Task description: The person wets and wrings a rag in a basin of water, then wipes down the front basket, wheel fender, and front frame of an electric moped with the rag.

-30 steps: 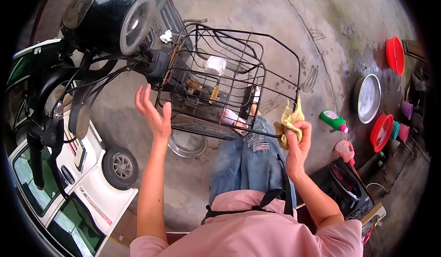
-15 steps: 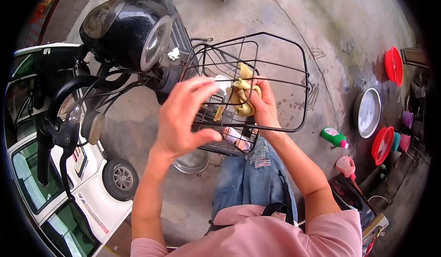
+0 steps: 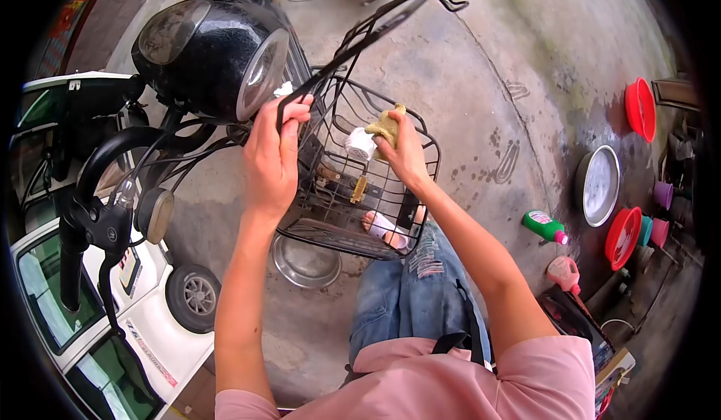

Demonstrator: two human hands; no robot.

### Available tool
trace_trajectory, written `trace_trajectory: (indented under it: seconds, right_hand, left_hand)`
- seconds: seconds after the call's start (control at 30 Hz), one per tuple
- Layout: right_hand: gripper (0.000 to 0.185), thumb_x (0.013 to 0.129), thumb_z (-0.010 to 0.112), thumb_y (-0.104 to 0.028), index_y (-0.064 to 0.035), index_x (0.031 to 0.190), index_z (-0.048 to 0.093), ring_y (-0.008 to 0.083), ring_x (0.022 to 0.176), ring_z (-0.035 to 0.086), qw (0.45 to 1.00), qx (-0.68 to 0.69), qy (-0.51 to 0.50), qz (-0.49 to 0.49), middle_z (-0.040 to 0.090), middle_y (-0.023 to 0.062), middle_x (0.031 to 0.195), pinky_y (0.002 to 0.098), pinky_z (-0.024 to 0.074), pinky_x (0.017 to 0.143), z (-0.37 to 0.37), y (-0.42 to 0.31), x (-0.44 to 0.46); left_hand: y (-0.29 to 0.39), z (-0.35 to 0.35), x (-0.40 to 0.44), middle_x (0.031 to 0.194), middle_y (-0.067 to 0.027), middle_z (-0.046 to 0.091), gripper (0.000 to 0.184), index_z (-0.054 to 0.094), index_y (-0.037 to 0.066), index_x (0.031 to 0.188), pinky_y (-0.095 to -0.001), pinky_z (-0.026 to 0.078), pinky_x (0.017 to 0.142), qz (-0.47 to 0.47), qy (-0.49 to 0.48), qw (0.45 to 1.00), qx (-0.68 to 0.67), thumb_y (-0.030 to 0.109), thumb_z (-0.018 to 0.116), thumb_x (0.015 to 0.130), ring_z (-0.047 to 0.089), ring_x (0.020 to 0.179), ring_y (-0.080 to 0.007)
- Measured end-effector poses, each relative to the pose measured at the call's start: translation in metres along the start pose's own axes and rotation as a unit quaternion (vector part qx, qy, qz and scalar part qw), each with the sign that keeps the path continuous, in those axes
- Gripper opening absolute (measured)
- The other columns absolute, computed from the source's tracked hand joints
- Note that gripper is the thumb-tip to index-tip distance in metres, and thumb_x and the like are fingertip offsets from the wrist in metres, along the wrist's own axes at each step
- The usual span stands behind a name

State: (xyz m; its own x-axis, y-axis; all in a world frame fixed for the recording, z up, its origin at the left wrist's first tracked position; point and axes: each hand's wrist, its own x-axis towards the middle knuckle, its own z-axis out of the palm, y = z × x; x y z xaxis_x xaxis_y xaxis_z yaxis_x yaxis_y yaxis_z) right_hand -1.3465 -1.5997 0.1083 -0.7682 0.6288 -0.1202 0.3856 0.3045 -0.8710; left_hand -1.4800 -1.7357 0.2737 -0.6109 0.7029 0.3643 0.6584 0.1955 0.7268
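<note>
A black wire basket (image 3: 338, 231) is fixed at the front of a scooter with a black headlight housing (image 3: 218, 58). Its wire lid (image 3: 375, 28) is tilted up toward the scooter. My left hand (image 3: 275, 149) has its fingers wrapped round the lid's near corner. In my right hand (image 3: 402, 149) is a bunched yellow cloth (image 3: 385, 126), held over the basket's open top. Beside the cloth is a white object (image 3: 360, 145), partly covered by it. A yellow piece (image 3: 359, 189) shows through the basket's wires.
A metal basin (image 3: 306, 261) lies on the floor below the basket. A white vehicle (image 3: 143, 330) stands at the left. On the right are a green bottle (image 3: 544, 226), a pink bottle (image 3: 563, 272), a large metal basin (image 3: 598, 185) and red basins (image 3: 624, 238).
The lid has swung up toward the scooter, and my left hand has closed on its corner. My right hand has moved with the cloth from the lid's edge to the basket's inside.
</note>
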Motion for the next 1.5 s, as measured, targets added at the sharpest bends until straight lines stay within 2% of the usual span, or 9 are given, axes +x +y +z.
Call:
trace_trajectory:
  seconds: [0.17,0.4,0.5,0.63,0.7,0.87,1.0,1.17,1.5]
  right_hand:
    - [0.057,0.076,0.062,-0.004,-0.0018,0.126,0.036,0.0371,0.108,0.044,0.99,0.028,0.13,-0.034,0.045,0.0215,0.116,0.0394,0.0366,0.093,0.057,0.0,0.026]
    - [0.035,0.076,0.054,-0.006,-0.005,0.11,0.045,0.0348,0.078,0.059,0.977,-0.149,0.134,-0.07,0.046,0.0182,0.117,0.0418,0.0508,0.06,0.094,0.02,0.045]
    - [0.024,0.081,0.047,-0.008,-0.0014,0.104,0.046,0.0304,0.07,0.062,0.944,-0.283,-0.005,-0.17,0.047,0.018,0.118,0.0406,0.0507,0.053,0.062,0.061,0.043]
    - [0.022,0.081,0.047,-0.01,0.0054,0.092,0.059,0.0286,0.06,0.063,0.905,-0.403,-0.125,-0.053,0.046,0.0201,0.122,0.0387,0.0521,0.054,0.011,0.08,0.025]
    - [0.018,0.08,0.049,-0.009,0.0029,0.083,0.062,0.0272,0.065,0.063,0.85,-0.483,-0.165,-0.13,0.043,0.0215,0.127,0.0378,0.0527,0.056,-0.02,0.094,0.007]
    - [0.03,0.079,0.054,-0.012,-0.0004,0.106,0.052,0.0308,0.082,0.06,0.9,-0.373,-0.186,-0.126,0.043,0.0166,0.126,0.0372,0.052,0.066,-0.057,0.065,-0.03]
    - [0.038,0.078,0.06,-0.017,-0.006,0.112,0.049,0.0364,0.093,0.056,0.983,-0.164,-0.064,0.045,0.044,0.0159,0.119,0.0412,0.0479,0.078,-0.064,0.048,-0.037]
    - [0.049,0.075,0.062,-0.006,-0.0054,0.12,0.044,0.0386,0.114,0.042,0.99,0.001,0.115,-0.078,0.036,0.0206,0.126,0.0392,0.0429,0.092,-0.009,-0.013,0.003]
    - [0.059,0.069,0.052,0.005,-0.0004,0.127,0.04,0.0325,0.104,0.045,0.918,-0.304,0.092,-0.239,0.032,0.0117,0.135,0.0378,0.044,0.086,0.062,0.034,0.028]
  left_hand:
    - [-0.007,0.014,-0.004,0.101,-0.0154,0.06,0.016,0.049,-0.005,0.101,-0.0288,0.048,0.075,0.022,0.047,0.999,-0.011,0.004,0.038,0.094,0.059,0.086,-0.0196]
    - [-0.026,0.018,-0.012,0.106,-0.015,0.058,0.016,0.052,-0.002,0.093,-0.0249,0.046,0.069,-0.035,0.079,0.995,-0.051,0.006,0.038,0.095,0.055,0.079,-0.0139]
    - [-0.022,0.02,-0.015,0.106,-0.0148,0.058,0.016,0.051,-0.002,0.09,-0.0247,0.044,0.066,-0.017,0.088,0.995,-0.033,0.005,0.038,0.094,0.052,0.074,-0.0129]
    - [-0.024,0.02,-0.015,0.106,-0.0144,0.058,0.015,0.051,-0.001,0.089,-0.0243,0.042,0.064,-0.027,0.088,0.994,-0.054,0.001,0.036,0.093,0.05,0.07,-0.0116]
    - [-0.024,0.02,-0.016,0.106,-0.0142,0.058,0.015,0.05,-0.001,0.09,-0.0239,0.043,0.064,-0.034,0.106,0.991,-0.072,-0.001,0.035,0.092,0.05,0.07,-0.0113]
    - [-0.024,0.018,-0.016,0.104,-0.0144,0.059,0.016,0.05,-0.002,0.09,-0.0235,0.043,0.064,-0.026,0.103,0.992,-0.071,-0.003,0.034,0.091,0.05,0.068,-0.0112]
    - [-0.021,0.02,-0.016,0.104,-0.0142,0.059,0.016,0.051,-0.002,0.091,-0.0236,0.043,0.063,-0.016,0.093,0.994,-0.064,-0.002,0.035,0.091,0.05,0.067,-0.0115]
    - [-0.021,0.019,-0.015,0.103,-0.0143,0.059,0.017,0.052,-0.002,0.09,-0.0238,0.043,0.062,-0.013,0.095,0.993,-0.062,-0.002,0.035,0.091,0.051,0.066,-0.0113]
    - [-0.025,0.022,-0.016,0.105,-0.0141,0.059,0.015,0.052,-0.002,0.089,-0.0235,0.042,0.062,0.003,0.091,0.994,-0.06,0.0,0.037,0.092,0.049,0.066,-0.0112]
